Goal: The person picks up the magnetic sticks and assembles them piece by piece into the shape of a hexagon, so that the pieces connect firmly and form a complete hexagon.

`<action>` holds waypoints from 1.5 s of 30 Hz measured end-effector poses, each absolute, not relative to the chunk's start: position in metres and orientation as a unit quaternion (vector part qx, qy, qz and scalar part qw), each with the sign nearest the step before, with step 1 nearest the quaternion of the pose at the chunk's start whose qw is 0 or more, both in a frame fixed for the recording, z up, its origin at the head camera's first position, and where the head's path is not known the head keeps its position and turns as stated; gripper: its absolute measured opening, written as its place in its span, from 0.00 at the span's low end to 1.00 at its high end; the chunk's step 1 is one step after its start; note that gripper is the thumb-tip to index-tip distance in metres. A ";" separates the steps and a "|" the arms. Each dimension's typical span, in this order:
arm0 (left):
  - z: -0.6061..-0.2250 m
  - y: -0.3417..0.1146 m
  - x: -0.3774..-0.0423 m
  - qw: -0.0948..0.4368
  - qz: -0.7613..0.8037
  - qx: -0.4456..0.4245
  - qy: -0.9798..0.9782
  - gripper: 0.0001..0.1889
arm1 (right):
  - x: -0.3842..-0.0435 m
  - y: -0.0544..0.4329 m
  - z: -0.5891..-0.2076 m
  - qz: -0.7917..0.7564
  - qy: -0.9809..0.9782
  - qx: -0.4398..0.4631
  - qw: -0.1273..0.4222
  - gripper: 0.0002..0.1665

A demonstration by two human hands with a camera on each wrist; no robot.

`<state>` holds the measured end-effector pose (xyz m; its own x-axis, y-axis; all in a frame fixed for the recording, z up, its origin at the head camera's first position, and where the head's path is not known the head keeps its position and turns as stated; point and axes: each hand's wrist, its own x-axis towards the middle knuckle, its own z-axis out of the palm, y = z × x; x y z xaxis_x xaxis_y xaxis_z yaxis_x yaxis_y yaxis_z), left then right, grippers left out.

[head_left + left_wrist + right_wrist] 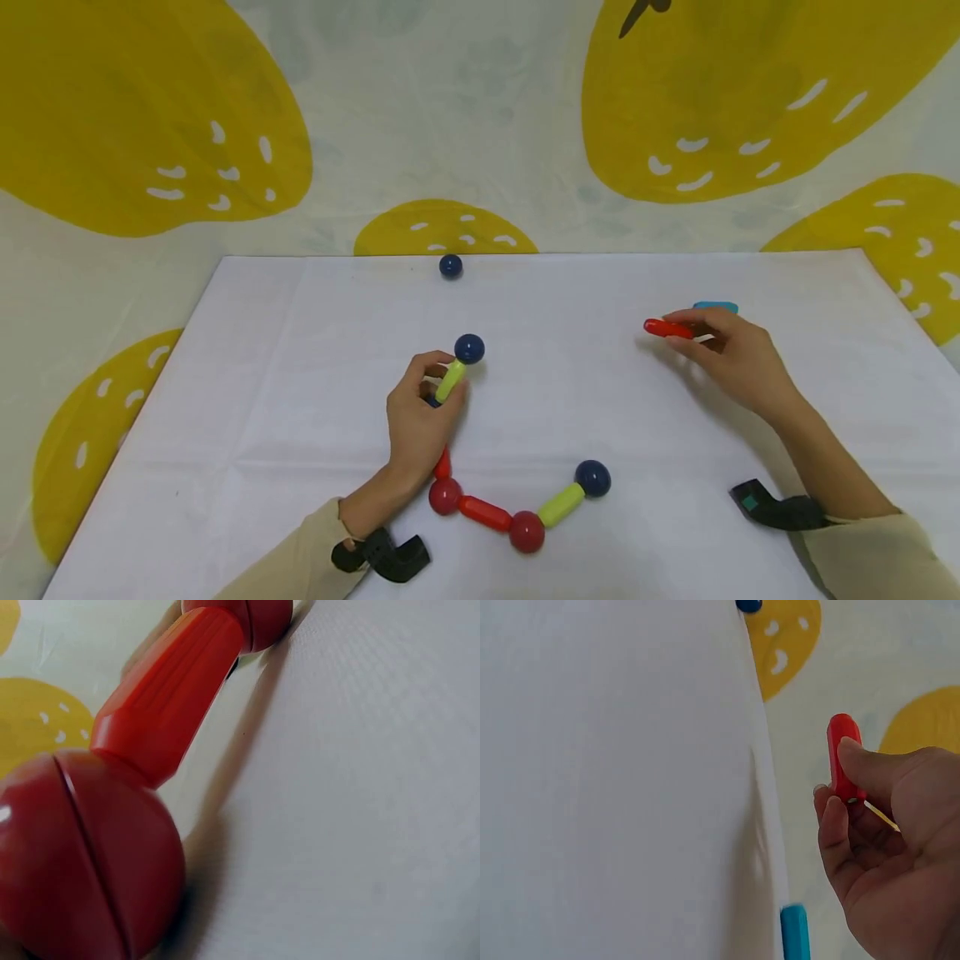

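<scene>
My left hand (420, 421) pinches a yellow-green magnetic rod (451, 382) with a navy ball (469, 349) at its far end. Under those fingers another navy ball (432, 401) is mostly hidden. From below the hand a chain runs toward the front: a short red rod (442, 463), a red ball (446, 496), a second red rod (483, 512), another red ball (527, 532), a yellow-green rod (562, 505) and a navy end ball (593, 478). At the right, my right hand (738, 362) holds a loose red rod (841, 757) between thumb and fingers, raised over the table.
Just behind the right hand lies a blue rod (720, 307), partly covered by it in the head view. A single navy ball (451, 267) sits at the back edge of the white table (300, 350). Beyond that edge hangs a yellow-patterned cloth (465, 125).
</scene>
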<state>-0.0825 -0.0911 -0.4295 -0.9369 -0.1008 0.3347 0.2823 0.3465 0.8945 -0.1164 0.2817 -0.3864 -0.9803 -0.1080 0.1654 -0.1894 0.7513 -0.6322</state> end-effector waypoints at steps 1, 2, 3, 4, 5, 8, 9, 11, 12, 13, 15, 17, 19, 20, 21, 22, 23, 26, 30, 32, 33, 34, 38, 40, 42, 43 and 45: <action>-0.429 -0.091 -0.083 0.169 -0.568 -0.059 -0.803 0.20 | -0.116 0.272 -0.385 0.347 -0.931 0.098 0.062 0.18; -0.430 -0.091 -0.083 0.171 -0.565 -0.063 -0.805 0.21 | -0.116 0.262 -0.384 0.351 -0.927 0.114 0.060 0.18; -0.430 -0.092 -0.083 0.173 -0.559 -0.070 -0.808 0.23 | -0.115 0.252 -0.383 0.354 -0.924 0.131 0.056 0.18; -0.430 -0.092 -0.084 0.175 -0.553 -0.078 -0.811 0.25 | -0.115 0.241 -0.382 0.357 -0.921 0.148 0.053 0.18; -0.431 -0.092 -0.084 0.178 -0.547 -0.087 -0.814 0.26 | -0.115 0.232 -0.382 0.363 -0.917 0.162 0.046 0.18; -0.433 -0.094 -0.084 0.187 -0.528 -0.111 -0.821 0.30 | -0.115 0.204 -0.381 0.380 -0.906 0.185 0.007 0.17; -0.433 -0.094 -0.084 0.187 -0.526 -0.117 -0.822 0.31 | -0.115 0.195 -0.380 0.384 -0.903 0.191 -0.004 0.17; -0.434 -0.094 -0.084 0.185 -0.527 -0.123 -0.820 0.31 | -0.115 0.180 -0.378 0.395 -0.897 0.196 -0.025 0.17; -0.434 -0.094 -0.084 0.182 -0.529 -0.123 -0.820 0.31 | -0.115 0.174 -0.378 0.401 -0.894 0.197 -0.031 0.16; -0.434 -0.094 -0.084 0.179 -0.530 -0.123 -0.820 0.31 | -0.115 0.168 -0.377 0.407 -0.891 0.197 -0.036 0.16; -0.431 -0.093 -0.083 0.175 -0.534 -0.124 -0.818 0.31 | -0.115 0.159 -0.376 0.416 -0.887 0.197 -0.043 0.16; -0.425 -0.091 -0.081 0.173 -0.537 -0.126 -0.816 0.29 | -0.115 0.152 -0.377 0.423 -0.883 0.198 -0.049 0.16; -0.415 -0.089 -0.077 0.174 -0.540 -0.131 -0.813 0.28 | -0.115 0.147 -0.378 0.427 -0.881 0.198 -0.056 0.16; -0.410 -0.088 -0.076 0.174 -0.541 -0.133 -0.812 0.27 | -0.115 0.145 -0.379 0.428 -0.880 0.199 -0.059 0.16; -0.406 -0.088 -0.074 0.173 -0.543 -0.137 -0.810 0.27 | -0.115 0.143 -0.380 0.430 -0.878 0.200 -0.060 0.16; -0.402 -0.088 -0.073 0.173 -0.544 -0.140 -0.809 0.26 | -0.115 0.141 -0.380 0.433 -0.876 0.202 -0.061 0.16; -0.400 -0.088 -0.073 0.171 -0.546 -0.144 -0.807 0.26 | -0.115 0.139 -0.381 0.436 -0.874 0.204 -0.063 0.16; -0.409 -0.089 -0.076 0.162 -0.544 -0.146 -0.810 0.28 | -0.117 0.134 -0.383 0.442 -0.869 0.212 -0.063 0.16; -0.426 -0.092 -0.081 0.151 -0.533 -0.137 -0.821 0.31 | -0.118 0.130 -0.383 0.448 -0.866 0.216 -0.061 0.16; -0.428 -0.092 -0.082 0.154 -0.520 -0.129 -0.830 0.32 | -0.118 0.128 -0.385 0.447 -0.866 0.216 -0.059 0.16; -0.429 -0.092 -0.082 0.159 -0.512 -0.126 -0.835 0.32 | -0.119 0.128 -0.386 0.447 -0.866 0.217 -0.058 0.16; -0.429 -0.092 -0.082 0.163 -0.505 -0.121 -0.839 0.32 | -0.119 0.127 -0.387 0.446 -0.866 0.216 -0.059 0.17; -0.427 -0.091 -0.082 0.171 -0.487 -0.107 -0.850 0.31 | -0.118 0.126 -0.388 0.446 -0.867 0.212 -0.067 0.19; -0.426 -0.091 -0.083 0.160 -0.486 -0.108 -0.853 0.30 | -0.117 0.126 -0.387 0.444 -0.869 0.206 -0.072 0.20; -0.424 -0.091 -0.083 0.135 -0.475 -0.115 -0.862 0.31 | -0.117 0.127 -0.387 0.439 -0.872 0.204 -0.077 0.21; -0.423 -0.092 -0.084 0.118 -0.467 -0.123 -0.868 0.32 | -0.117 0.127 -0.387 0.436 -0.873 0.204 -0.079 0.21; -0.418 -0.095 -0.085 0.079 -0.455 -0.141 -0.876 0.34 | -0.116 0.127 -0.387 0.432 -0.874 0.206 -0.085 0.21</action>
<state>-0.0849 -0.0946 -0.4185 -0.9478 0.1757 0.2661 0.3188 0.5465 0.7745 -0.1163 0.1269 -0.3868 -0.9008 -0.4332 0.0291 -0.2861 0.5419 -0.7902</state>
